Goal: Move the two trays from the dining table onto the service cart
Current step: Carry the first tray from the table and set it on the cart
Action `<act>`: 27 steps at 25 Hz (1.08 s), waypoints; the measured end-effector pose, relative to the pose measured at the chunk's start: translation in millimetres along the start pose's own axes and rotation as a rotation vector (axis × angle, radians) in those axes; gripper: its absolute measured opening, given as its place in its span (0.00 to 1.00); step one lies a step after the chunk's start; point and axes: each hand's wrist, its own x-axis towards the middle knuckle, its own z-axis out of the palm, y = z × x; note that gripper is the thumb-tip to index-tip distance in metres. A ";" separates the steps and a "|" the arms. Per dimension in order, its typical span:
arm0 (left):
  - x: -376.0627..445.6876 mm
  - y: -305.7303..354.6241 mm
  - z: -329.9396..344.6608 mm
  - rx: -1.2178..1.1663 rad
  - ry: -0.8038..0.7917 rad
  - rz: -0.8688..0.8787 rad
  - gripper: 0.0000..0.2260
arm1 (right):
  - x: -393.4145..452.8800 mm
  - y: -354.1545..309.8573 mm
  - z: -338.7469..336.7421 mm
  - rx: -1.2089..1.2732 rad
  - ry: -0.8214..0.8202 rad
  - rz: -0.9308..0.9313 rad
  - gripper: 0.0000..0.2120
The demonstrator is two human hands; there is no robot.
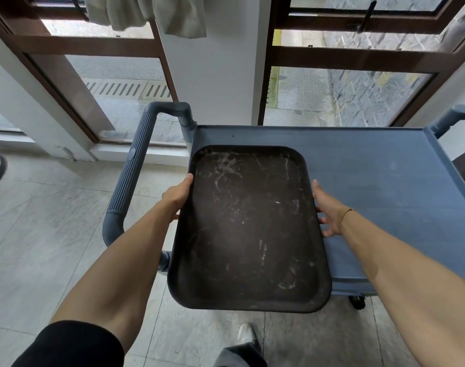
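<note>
Head view: both hands, left (177, 196) and right (328, 211), have fingers clamped on the tray's (248, 229) long edges over the cart (384, 181) (stiff, probably light; smooth rims may slip).

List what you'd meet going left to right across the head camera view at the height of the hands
Ribbed cart handle → left hand gripping the tray's edge → dark scuffed tray → right hand at the tray's other edge → bare blue top of the service cart.
</note>
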 end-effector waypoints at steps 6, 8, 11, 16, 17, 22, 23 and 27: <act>-6.8 -4.4 6.2 0.061 0.065 0.018 0.36 | -6.9 -2.7 4.2 -0.045 0.005 -0.088 0.33; -12.4 -6.5 6.0 0.098 0.097 0.038 0.36 | -5.9 -4.1 2.7 -0.182 0.062 -0.203 0.34; -23.1 -8.9 3.9 0.183 0.134 0.128 0.34 | -8.4 -5.5 -1.7 -0.497 0.205 -0.435 0.34; -59.9 -25.4 -5.0 0.458 0.330 0.373 0.33 | -28.7 -15.2 -10.0 -0.911 0.343 -0.655 0.35; -70.1 -30.5 -7.1 0.542 0.372 0.427 0.35 | -34.2 -18.1 -10.8 -0.997 0.368 -0.717 0.35; -130.5 -59.5 -10.7 0.762 0.580 0.509 0.39 | -66.9 -25.2 -20.3 -1.224 0.388 -0.979 0.41; -143.1 -66.3 -9.2 0.783 0.606 0.500 0.39 | -73.6 -24.2 -23.3 -1.235 0.388 -1.018 0.42; -203.7 -97.8 5.6 0.789 0.737 0.447 0.40 | -103.4 -17.0 -36.0 -1.246 0.362 -1.172 0.45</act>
